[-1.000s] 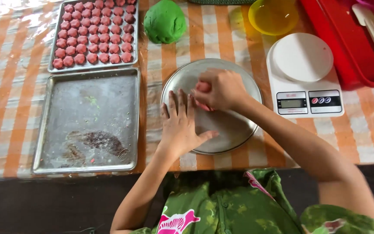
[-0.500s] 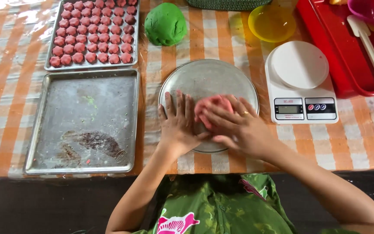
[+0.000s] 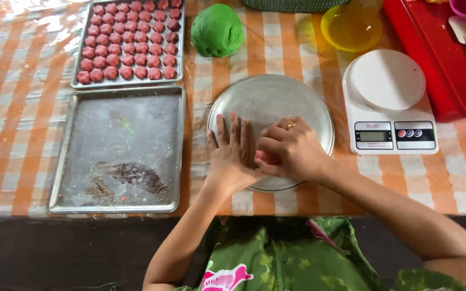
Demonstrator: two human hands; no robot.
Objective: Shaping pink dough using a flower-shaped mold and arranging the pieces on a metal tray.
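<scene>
Kneading looks to be the step in hand — the right hand [image 3: 289,148] curls closed over a pink dough lump [image 3: 265,157] on the round metal plate [image 3: 297,97], the left hand [image 3: 232,153] lies flat and spread beside it — next, probably another firm press and fold.

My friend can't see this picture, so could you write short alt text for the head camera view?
Two bare hands, left hand flat and right hand curled, press a pink dough lump on a round metal plate. Around it on the checked table are an empty tray, a tray of pink sweets, green dough and a white scale.
</scene>
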